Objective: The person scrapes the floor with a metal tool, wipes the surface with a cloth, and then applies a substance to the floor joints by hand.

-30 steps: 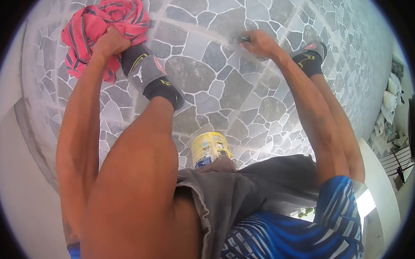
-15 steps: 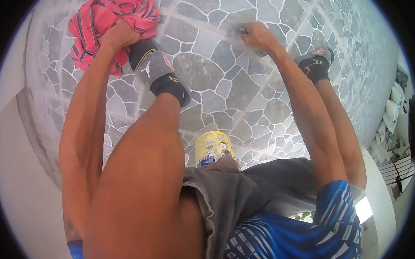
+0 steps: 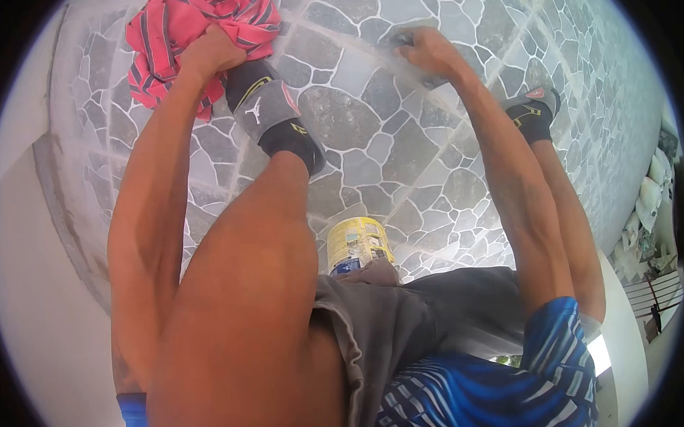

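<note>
A bunched pink cloth with dark stripes lies on the stone-patterned tile floor at the upper left. My left hand is closed on its near edge, beside my left foot in a grey sandal. Further right, my right hand is curled low against the floor around a flat, dark grey object. Most of that object is hidden under my fingers and blends with the tiles, so its kind cannot be made out.
A yellow-labelled bucket stands on the floor between my legs, with a brownish rag at its near side. My right sandal is at the right. A pale wall borders the left; white bags lie at the far right.
The whole view has shifted slightly, so most things appear a little further right. Both hands keep nearly the same places, the left on the cloth and the right on the floor.
</note>
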The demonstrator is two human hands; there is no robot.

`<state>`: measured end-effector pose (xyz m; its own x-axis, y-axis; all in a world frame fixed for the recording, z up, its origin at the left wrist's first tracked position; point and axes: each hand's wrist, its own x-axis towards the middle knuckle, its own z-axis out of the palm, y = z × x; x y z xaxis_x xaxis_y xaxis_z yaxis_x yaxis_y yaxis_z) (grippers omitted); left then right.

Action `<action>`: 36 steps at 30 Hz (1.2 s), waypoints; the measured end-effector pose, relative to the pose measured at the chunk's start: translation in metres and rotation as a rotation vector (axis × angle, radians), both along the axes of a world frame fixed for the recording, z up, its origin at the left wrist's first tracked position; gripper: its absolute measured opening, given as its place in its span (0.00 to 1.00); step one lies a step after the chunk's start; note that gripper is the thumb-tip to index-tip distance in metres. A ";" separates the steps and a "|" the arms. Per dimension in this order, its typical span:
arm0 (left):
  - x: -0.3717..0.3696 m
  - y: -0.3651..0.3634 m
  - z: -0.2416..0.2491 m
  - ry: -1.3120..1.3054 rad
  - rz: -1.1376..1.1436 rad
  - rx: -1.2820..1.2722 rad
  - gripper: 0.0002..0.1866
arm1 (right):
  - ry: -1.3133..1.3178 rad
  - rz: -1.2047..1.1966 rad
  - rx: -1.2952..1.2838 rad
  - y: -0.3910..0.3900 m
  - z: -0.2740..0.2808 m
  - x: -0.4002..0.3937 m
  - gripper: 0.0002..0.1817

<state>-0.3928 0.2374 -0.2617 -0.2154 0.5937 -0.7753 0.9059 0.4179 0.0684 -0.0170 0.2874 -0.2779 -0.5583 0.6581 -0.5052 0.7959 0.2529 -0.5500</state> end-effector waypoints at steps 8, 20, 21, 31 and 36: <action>-0.001 0.000 0.000 -0.010 -0.006 0.003 0.41 | 0.026 0.067 0.054 0.012 -0.007 -0.014 0.21; -0.010 -0.005 -0.039 0.094 -0.067 0.158 0.42 | 0.031 0.132 0.120 0.033 -0.008 -0.036 0.21; -0.007 -0.003 -0.028 0.092 -0.063 0.158 0.42 | 0.040 0.134 0.149 0.037 -0.008 -0.038 0.21; -0.005 -0.001 -0.007 0.021 -0.016 0.078 0.42 | 0.010 0.092 -0.016 0.050 -0.015 -0.067 0.20; -0.008 -0.003 -0.030 0.079 -0.048 0.114 0.42 | 0.015 0.177 0.107 0.054 -0.013 -0.080 0.20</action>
